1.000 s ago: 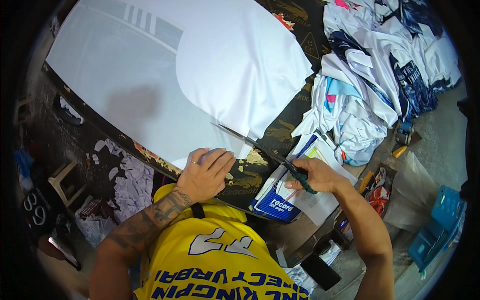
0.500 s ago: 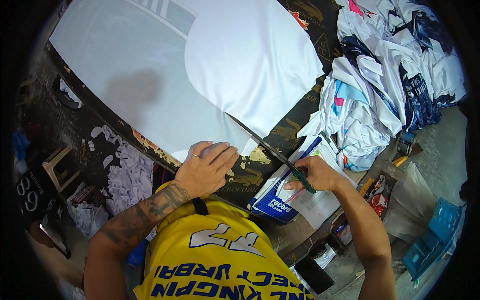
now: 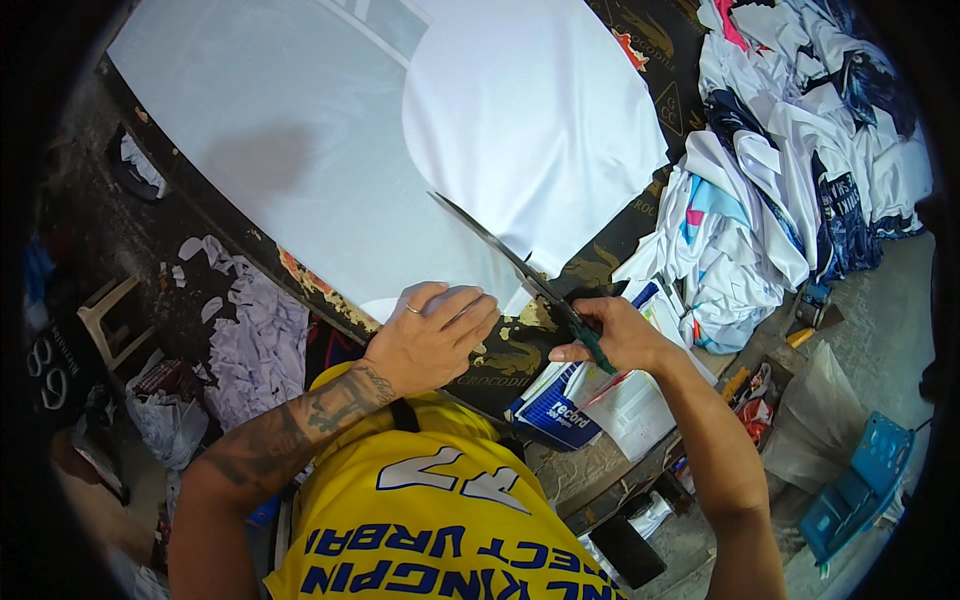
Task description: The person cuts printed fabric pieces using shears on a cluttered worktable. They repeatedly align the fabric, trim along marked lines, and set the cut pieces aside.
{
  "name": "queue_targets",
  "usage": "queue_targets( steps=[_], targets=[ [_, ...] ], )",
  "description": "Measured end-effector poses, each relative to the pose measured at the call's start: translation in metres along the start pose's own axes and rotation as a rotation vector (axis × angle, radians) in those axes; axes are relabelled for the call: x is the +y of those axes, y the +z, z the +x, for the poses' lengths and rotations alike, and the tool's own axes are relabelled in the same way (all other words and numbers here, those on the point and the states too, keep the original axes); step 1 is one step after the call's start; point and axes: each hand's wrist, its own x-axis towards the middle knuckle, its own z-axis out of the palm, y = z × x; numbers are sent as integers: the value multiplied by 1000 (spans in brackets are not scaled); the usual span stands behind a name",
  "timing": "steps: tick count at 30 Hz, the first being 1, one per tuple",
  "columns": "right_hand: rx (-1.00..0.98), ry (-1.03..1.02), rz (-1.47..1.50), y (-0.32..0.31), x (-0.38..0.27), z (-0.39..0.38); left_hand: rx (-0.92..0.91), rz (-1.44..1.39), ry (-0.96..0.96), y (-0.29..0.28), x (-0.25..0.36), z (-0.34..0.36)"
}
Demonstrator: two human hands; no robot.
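Observation:
A pair of scissors [image 3: 546, 290] with dark blades and green-wrapped handles is gripped in my right hand [image 3: 622, 335]. Its blades point away to the left, over a pale grey area of the white fabric [image 3: 530, 130], near that area's curved border. A small nick shows at the cloth's near right edge beside the blades; whether they are parted is hard to tell. My left hand [image 3: 432, 335], wearing a ring, lies flat with outstretched fingers on the fabric's near edge, holding nothing. Beneath the cloth is a dark, worn board [image 3: 640, 215] printed with gold figures.
A heap of white and navy garments [image 3: 745, 230] sits on the right. Beside the board's near right corner lie a blue and white record book [image 3: 556, 412] and papers. White scraps [image 3: 262, 350] cover the floor at left. A blue plastic chair [image 3: 858, 490] stands lower right.
The scissors have moved up and left with my right hand, their tip now farther over the pale grey area. My left hand stays at the fabric's near edge. The view has shifted slightly.

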Motion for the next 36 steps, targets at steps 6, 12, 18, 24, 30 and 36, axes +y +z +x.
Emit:
queue_targets(
  steps=[6,12,18,24,30,36],
  targets=[
    [10,49,-31,8,-17,4,-42,-32,-5,0,-1,-3],
    [83,80,72,24,-47,7,8,-92,-9,0,-3,1],
    [185,124,124,52,-76,13,-106,-424,-52,-42,-21,5],
    [263,177,290,79,-120,22,-110,-461,-162,-122,-113,-27],
    [413,186,574,102,-184,41,-403,-570,-10,-134,-188,-24],
    [458,318,697,112,-228,66,-532,-734,46,-140,-211,-13]
  ],
)
